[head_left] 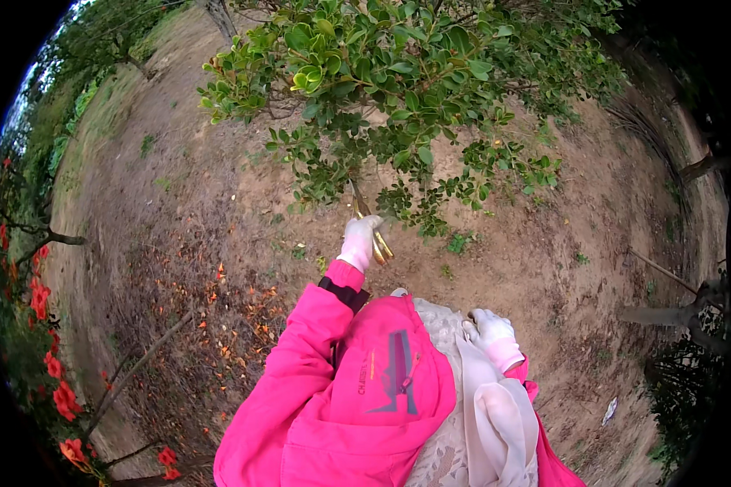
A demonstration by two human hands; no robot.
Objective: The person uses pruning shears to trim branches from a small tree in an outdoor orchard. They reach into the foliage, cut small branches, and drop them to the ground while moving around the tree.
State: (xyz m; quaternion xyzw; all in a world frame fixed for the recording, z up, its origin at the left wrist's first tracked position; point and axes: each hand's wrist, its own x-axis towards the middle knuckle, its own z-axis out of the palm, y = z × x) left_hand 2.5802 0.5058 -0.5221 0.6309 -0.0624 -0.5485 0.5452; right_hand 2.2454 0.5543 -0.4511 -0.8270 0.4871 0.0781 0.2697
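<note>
In a whitish glove, my left hand is closed around pruning shears with gold-coloured handles. The blades point up into the lower leaves of a green shrub; their tips are lost among the foliage, so whether they touch a twig cannot be told. My right hand, gloved as well, is held low by my right side, beside a pale scarf. Its fingers are curled, and what they hold, if anything, is hidden. Pink sleeves cover both arms, and a black strap goes round the left cuff.
Brown soil with scattered orange fallen petals surrounds me. Red-orange flowers and thin branches stand at the left edge. A forked trunk is at the right, near a small white scrap on the ground.
</note>
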